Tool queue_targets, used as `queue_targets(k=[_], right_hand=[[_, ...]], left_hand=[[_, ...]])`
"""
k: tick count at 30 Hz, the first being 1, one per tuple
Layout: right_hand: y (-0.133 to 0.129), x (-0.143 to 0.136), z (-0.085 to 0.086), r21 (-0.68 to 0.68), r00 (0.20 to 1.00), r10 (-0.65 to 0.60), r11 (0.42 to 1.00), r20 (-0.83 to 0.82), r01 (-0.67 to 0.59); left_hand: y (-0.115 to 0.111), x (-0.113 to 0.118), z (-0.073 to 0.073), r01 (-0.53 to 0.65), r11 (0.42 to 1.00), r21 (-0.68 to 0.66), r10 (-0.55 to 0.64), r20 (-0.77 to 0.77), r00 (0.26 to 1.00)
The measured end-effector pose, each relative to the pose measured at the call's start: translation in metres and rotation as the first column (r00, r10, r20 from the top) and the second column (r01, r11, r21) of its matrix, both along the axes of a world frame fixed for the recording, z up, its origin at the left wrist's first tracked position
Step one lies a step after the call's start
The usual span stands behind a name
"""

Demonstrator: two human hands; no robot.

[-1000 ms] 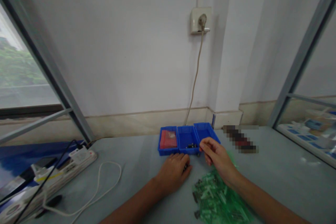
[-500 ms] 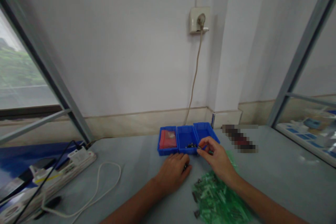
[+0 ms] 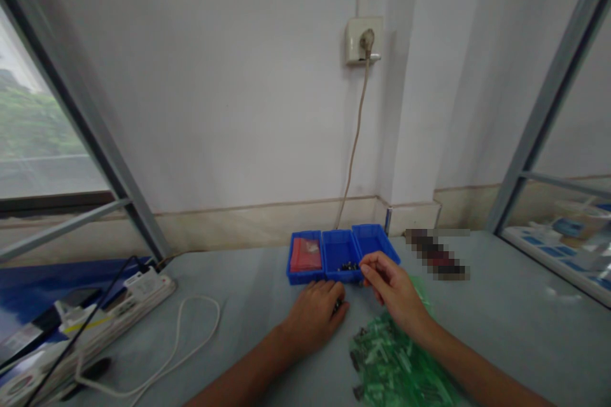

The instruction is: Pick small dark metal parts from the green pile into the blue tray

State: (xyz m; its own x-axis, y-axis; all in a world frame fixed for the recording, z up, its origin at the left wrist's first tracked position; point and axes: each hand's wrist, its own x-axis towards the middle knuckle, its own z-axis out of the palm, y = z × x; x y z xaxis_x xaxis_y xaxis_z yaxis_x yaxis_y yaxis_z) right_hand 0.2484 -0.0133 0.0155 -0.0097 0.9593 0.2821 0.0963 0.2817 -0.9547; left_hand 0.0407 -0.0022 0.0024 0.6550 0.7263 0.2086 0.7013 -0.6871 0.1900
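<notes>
My left hand point(image 3: 315, 310) rests on the table in front of the blue bins, its fingers curled around small dark metal parts point(image 3: 338, 304) that peep out by the thumb. Thumb and index finger of my right hand point(image 3: 392, 289) are pinched together at the front right corner of the middle blue bin point(image 3: 340, 243); what they hold, if anything, is hidden. Several small dark metal pieces point(image 3: 348, 266) lie at the front of that bin. Under my right wrist is a green plastic bag point(image 3: 401, 359) with small parts in and beside it.
The left blue bin point(image 3: 298, 278) holds red packets point(image 3: 305, 255); the right blue bin point(image 3: 375, 240) adjoins the middle one. A white power strip point(image 3: 124, 308) and a looped white cable point(image 3: 177, 331) lie at left. A blurred dark object point(image 3: 436, 254) is at right. Behind stands a wall point(image 3: 238, 108).
My right fingertips have drawn closer together and the small dark piece seen between them before no longer shows. My left hand stays in place.
</notes>
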Motion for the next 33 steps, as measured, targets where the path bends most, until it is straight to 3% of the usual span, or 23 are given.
queue_targets(k=[10, 23, 29, 33], right_hand=[[0.0, -0.001, 0.001, -0.015, 1.0, -0.009, 1.0, 0.003, 0.009], [0.004, -0.001, -0.006, -0.005, 1.0, 0.02, 1.0, 0.001, -0.02], [0.008, 0.004, -0.009, 0.049, 0.997, -0.072, 0.996, -0.043, 0.074], [0.008, 0.007, -0.004, 0.072, 0.995, -0.089, 0.994, 0.034, 0.086]], left_hand=[[-0.001, 0.001, 0.003, -0.003, 1.0, -0.013, 0.003, 0.01, 1.0], [0.001, 0.002, -0.005, -0.007, 1.0, 0.017, 0.006, 0.051, 0.999], [0.0, 0.002, -0.003, -0.005, 1.0, 0.009, 0.004, 0.044, 0.999], [0.0, 0.002, -0.002, -0.007, 1.0, 0.01, 0.006, 0.05, 0.999]])
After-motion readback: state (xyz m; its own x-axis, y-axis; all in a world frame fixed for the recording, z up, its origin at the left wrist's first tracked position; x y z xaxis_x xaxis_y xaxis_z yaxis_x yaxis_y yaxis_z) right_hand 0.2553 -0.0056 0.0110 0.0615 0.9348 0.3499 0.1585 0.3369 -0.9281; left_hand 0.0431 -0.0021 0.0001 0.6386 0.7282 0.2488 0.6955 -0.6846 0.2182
